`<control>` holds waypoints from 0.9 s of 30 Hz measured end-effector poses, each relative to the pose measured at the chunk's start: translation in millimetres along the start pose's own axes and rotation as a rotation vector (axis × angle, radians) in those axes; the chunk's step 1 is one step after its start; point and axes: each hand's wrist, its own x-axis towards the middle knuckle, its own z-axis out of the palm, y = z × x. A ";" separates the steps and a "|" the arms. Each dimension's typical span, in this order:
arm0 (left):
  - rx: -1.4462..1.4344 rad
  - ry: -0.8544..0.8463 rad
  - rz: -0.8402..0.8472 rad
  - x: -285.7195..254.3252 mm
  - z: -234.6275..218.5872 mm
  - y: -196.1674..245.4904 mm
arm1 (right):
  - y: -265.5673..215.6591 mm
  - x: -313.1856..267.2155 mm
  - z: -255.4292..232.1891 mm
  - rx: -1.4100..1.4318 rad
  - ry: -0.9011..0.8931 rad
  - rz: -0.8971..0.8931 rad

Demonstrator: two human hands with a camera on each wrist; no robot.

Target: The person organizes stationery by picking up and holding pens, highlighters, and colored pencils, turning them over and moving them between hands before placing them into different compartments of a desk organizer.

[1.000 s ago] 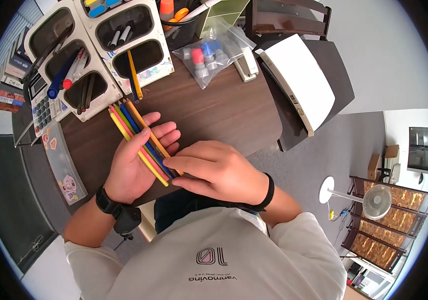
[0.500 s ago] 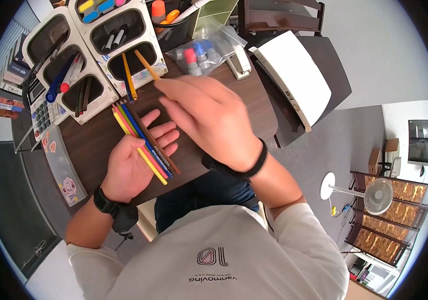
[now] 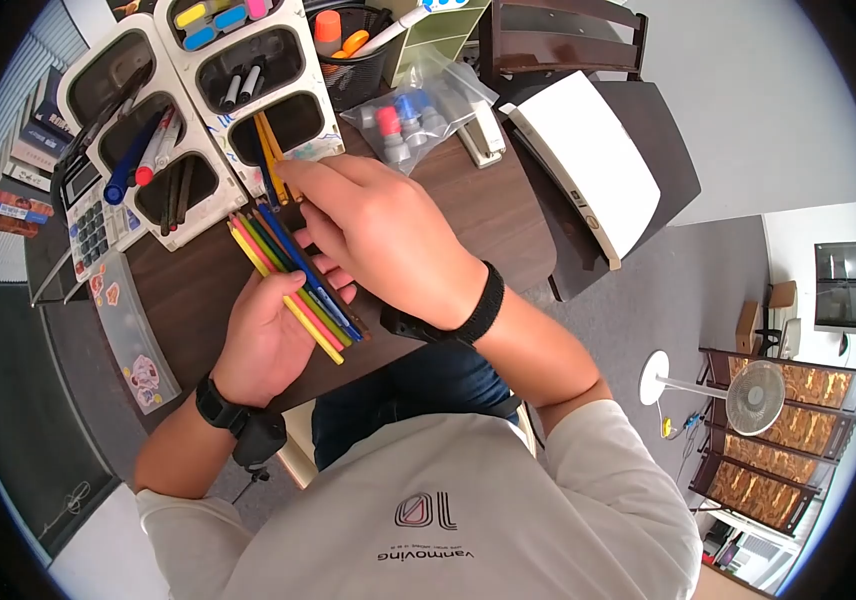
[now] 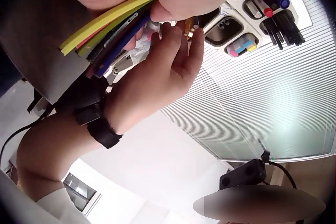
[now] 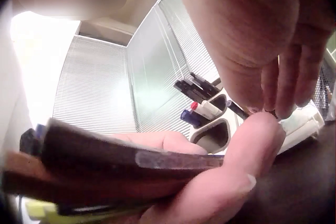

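My left hand (image 3: 260, 340) holds a fanned bundle of coloured pencils (image 3: 293, 285), its thumb across them; yellow, pink, green, blue and brown ones show. In the left wrist view the yellow pencil (image 4: 105, 22) lies outermost. My right hand (image 3: 378, 225) reaches over to the white desk organizer (image 3: 333, 140), pinching an orange pencil (image 3: 269, 130) whose far end is inside a near compartment. Another orange pencil and a dark blue one stand in that same compartment, beside the fingertips. The right fingers hide part of the pinched pencil.
Markers (image 3: 153, 150), black pens and highlighters fill other compartments. A calculator (image 3: 93, 230) and a stickered clear case (image 3: 133, 335) lie left. Behind my right hand are a mesh pen cup (image 3: 353, 80), a clear bag of small bottles (image 3: 408, 115), a stapler (image 3: 483, 140) and a white box (image 3: 588, 170).
My right hand left the bundle with an orange pencil and carried it forward into the organizer compartment. My left hand keeps the other pencils, which have shifted slightly in its grip.
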 end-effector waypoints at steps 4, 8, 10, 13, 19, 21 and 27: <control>0.010 -0.003 0.001 0.9 -1.4 -0.6 | 1.6 -1.9 -1.1 -0.111 0.068 -0.092; 0.009 -0.031 0.026 2.2 0.4 -2.0 | 11.4 5.6 6.5 -0.196 0.108 -0.154; 0.032 0.034 0.018 0.2 9.5 1.2 | 13.9 6.8 4.7 -0.200 0.090 -0.156; 0.014 0.009 0.014 1.7 -2.1 0.0 | 11.7 8.5 3.2 -0.194 0.068 -0.157; -0.013 0.003 0.008 1.4 -2.0 -0.3 | 11.8 8.9 8.4 -0.173 0.099 -0.161; -0.024 -0.013 0.014 2.4 -4.2 -1.1 | 8.3 7.5 7.9 -0.169 0.117 -0.164; -0.056 -0.040 0.027 -1.4 -2.1 2.0 | -13.2 -31.6 -20.4 -0.076 0.116 -0.115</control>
